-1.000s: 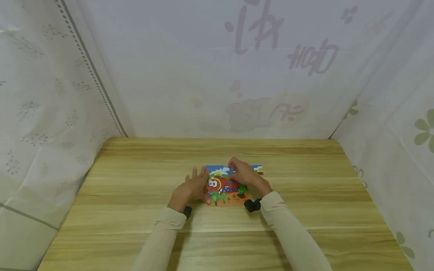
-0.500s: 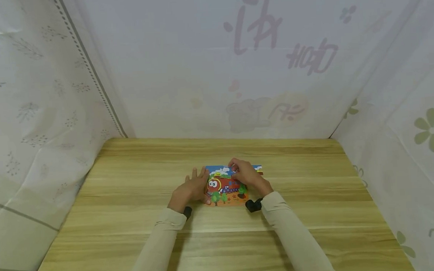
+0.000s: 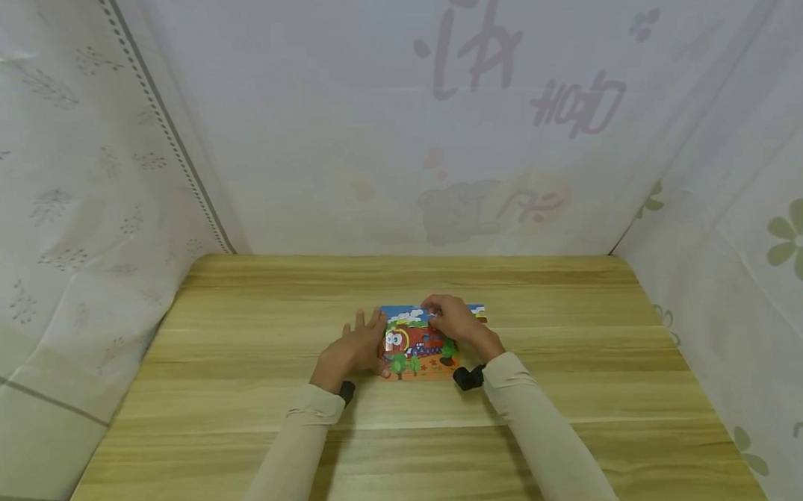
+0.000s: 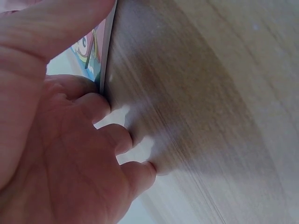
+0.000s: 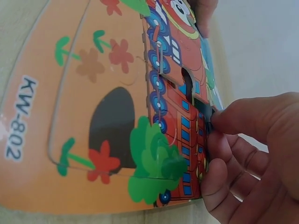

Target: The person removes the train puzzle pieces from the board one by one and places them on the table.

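Note:
A jigsaw puzzle (image 3: 423, 365) with a red cartoon train lies flat in its board on the table; in the right wrist view "KW-802" is printed on the board's orange border (image 5: 28, 93). My left hand (image 3: 352, 350) rests along its left edge, fingers spread, thumb near the front corner. In the left wrist view that thumb lies over the board and the other fingertips (image 4: 140, 172) touch the table. At the upper right of the picture, my right hand (image 3: 460, 326) pinches a puzzle piece (image 5: 207, 112) between thumb and fingers, mostly hidden. Beside it, a dark gap shows among the pieces.
A blue-and-white printed part (image 3: 477, 310) shows just beyond the right hand. The wood-grain table (image 3: 411, 459) extends around the puzzle. White patterned cloth (image 3: 342, 133) hangs behind the table and along both sides.
The right hand has shifted very slightly right and toward me, staying over the upper right of the puzzle. The left hand has stayed put at the left edge.

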Available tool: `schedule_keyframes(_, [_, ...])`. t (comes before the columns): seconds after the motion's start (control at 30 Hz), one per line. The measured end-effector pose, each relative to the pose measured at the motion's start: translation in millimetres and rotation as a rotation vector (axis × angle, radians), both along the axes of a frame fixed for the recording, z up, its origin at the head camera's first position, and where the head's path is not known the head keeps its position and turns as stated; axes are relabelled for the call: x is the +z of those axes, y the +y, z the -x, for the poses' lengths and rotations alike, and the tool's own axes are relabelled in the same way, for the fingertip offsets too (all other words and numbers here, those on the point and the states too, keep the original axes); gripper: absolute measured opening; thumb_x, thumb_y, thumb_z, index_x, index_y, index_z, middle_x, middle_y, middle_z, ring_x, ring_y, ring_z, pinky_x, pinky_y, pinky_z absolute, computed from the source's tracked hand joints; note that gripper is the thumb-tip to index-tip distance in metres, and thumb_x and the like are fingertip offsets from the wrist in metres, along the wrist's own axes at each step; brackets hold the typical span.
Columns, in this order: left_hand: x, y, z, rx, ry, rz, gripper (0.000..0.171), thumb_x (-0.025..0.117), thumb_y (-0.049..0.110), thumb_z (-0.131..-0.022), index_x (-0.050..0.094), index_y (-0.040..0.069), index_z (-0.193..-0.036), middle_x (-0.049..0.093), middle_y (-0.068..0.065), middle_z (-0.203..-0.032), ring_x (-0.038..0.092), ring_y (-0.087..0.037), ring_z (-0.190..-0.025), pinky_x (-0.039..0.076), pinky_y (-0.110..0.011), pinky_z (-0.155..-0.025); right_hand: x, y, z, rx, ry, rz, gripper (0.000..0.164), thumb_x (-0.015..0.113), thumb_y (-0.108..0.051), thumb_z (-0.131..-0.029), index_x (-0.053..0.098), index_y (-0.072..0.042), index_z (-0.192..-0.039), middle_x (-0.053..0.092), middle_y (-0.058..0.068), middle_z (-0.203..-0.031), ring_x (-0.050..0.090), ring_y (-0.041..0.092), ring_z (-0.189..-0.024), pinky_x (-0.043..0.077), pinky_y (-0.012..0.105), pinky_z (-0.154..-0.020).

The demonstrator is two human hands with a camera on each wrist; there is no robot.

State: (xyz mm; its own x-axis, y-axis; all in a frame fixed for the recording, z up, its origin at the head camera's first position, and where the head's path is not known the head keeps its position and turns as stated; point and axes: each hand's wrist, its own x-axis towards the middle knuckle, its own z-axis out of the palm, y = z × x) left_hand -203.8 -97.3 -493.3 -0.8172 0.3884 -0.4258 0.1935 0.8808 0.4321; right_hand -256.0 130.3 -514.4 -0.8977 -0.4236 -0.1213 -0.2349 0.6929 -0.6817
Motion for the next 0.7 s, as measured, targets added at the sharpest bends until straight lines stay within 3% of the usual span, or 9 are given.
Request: schedule_keyframes(0.7, [0.4, 0.4, -0.1, 0.008, -0.002, -0.013, 0.118, 0.084, 0.032, -0.075, 0.008, -0.001, -0.158, 0.0, -0.02, -0.166, -0.006, -0.046, -0.15, 0.007, -0.064, -0.118, -1.9, 4.3, 5.2, -0.078, 0.047, 0.011, 0.033, 0.061, -0.005, -0.093, 0.065, -0.007, -0.125, 0.068, 0.011, -0.111, 0.064, 0.025, -0.096, 0.053, 0.04, -0.081])
